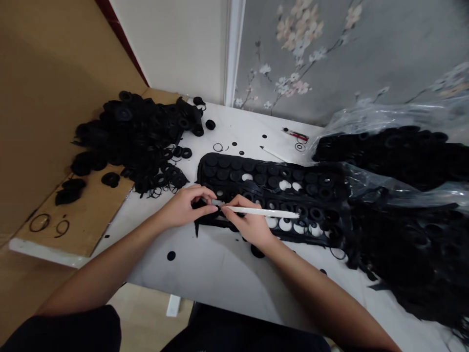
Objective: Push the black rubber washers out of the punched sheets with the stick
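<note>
The right hand (250, 222) grips a white pen-like tool (273, 213) near the frame's centre, above the left part of a black moulded sheet (234, 185), the left hand (188, 206) curled alongside, its hold unclear, apparently fine work calling for steady fingertips.

The mat (271, 193) lies across the middle of the table (205, 269). A heap of rings (135, 127) sits to its left, partly on cardboard (76, 215); a bag (370, 120) lies far right, a second heap (406, 249) near right. Two tools (296, 133) lie beyond the mat.
</note>
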The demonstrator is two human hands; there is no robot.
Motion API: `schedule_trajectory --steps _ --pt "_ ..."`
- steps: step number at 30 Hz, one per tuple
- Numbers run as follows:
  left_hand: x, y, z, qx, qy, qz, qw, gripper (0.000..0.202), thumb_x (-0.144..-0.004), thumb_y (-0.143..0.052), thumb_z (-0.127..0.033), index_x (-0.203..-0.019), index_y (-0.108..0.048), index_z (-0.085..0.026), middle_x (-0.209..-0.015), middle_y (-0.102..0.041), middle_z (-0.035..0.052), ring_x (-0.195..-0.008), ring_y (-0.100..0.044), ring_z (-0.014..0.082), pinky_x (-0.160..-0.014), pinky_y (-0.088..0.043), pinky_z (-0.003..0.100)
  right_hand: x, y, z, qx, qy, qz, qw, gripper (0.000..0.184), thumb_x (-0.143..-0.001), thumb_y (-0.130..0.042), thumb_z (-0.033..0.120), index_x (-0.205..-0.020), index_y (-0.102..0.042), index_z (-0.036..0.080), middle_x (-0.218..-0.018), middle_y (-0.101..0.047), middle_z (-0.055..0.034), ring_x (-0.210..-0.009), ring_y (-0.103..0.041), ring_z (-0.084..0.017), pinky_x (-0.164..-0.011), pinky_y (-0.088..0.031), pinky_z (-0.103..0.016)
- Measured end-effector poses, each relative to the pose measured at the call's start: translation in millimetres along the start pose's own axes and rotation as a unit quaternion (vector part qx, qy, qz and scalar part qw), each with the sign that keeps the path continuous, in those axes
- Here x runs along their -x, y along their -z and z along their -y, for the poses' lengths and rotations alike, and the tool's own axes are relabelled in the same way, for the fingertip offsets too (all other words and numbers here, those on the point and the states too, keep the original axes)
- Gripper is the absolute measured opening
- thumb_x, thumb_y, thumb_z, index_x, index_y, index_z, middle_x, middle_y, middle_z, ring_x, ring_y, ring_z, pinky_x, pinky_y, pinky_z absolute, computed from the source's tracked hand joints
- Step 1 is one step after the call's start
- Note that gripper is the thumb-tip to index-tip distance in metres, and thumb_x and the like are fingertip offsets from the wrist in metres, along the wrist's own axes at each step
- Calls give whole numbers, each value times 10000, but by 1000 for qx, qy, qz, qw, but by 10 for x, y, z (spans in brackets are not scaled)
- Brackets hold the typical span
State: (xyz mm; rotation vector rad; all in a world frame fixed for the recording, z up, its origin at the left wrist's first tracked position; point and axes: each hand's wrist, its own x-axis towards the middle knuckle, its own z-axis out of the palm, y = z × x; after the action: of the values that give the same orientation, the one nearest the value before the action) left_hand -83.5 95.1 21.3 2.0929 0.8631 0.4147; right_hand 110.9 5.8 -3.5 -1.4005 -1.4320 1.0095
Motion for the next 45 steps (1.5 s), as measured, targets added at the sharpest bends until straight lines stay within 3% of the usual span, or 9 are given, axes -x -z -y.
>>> schedule_trajectory --steps 4,14,24,30,35,38,41,45 --pt "1 14 24 -36 13 26 999 352 -802 -638 -399 -1099 -604 -212 -941 -656 36 -863 -597 166 -734 -459 278 -21 20 -28 -22 1 -8 1000 204 -870 -575 396 -782 -595 213 -723 -672 -8 -653 -594 -148 -595 -438 -251" --pt "17 -57 8 16 10 -29 999 311 -806 -639 -329 -1083 -606 -188 -833 -674 17 -747 -596 135 -655 -424 249 -2 -17 -38 -64 8 -30 997 164 -863 -596 364 -781 -585 223 -884 -735 -38 -753 -658 -165 -649 -477 -263" --pt "9 -78 11 9 10 -46 999 268 -781 -637 -311 -1016 -635 -182 -807 -663 18 -740 -595 136 -639 -422 245 -8 -4 -48 -93 -30 -30 995 219 -855 -620 394 -755 -568 206 -721 -670 -19 -650 -599 -145 -566 -438 -241" --pt "-11 -143 7 -6 11 -54 998 264 -770 -637 -319 -1000 -632 -190 -779 -628 1 -693 -541 126 -643 -419 252 10 -29 -55 55 90 -52 993 137 -909 -549 272 -800 -600 205 -767 -690 -30 -671 -623 -145 -607 -460 -244" --pt "-30 -200 -69 -24 72 -37 996 308 -755 -610 -299 -1046 -625 -199 -835 -616 13 -778 -568 162 -732 -444 298 23 -48 -75 192 217 -66 955 187 -945 -468 164 -801 -577 211 -801 -698 -49 -714 -624 -154 -665 -482 -260" --pt "-44 -231 -126 -54 106 -35 992 217 -711 -593 -270 -892 -676 -185 -831 -582 33 -828 -572 196 -754 -448 326 31 -78 -86 241 275 -57 929 247 -939 -440 120 -733 -539 213 -780 -681 -51 -699 -598 -153 -682 -483 -265" --pt "-60 -250 -162 -60 120 -29 991 139 -693 -582 -257 -759 -676 -178 -768 -561 30 -806 -560 205 -716 -442 318 37 -118 -84 295 286 -56 910 275 -928 -424 104 -689 -507 213 -746 -652 -48 -638 -528 -155 -651 -456 -270" --pt "-64 -259 -177 -45 120 -38 991 130 -646 -606 -250 -728 -659 -165 -735 -532 19 -760 -545 196 -679 -433 306 31 -146 -70 331 265 -76 903 267 -916 -407 84 -699 -504 205 -699 -617 -46 -626 -486 -174 -627 -422 -280"
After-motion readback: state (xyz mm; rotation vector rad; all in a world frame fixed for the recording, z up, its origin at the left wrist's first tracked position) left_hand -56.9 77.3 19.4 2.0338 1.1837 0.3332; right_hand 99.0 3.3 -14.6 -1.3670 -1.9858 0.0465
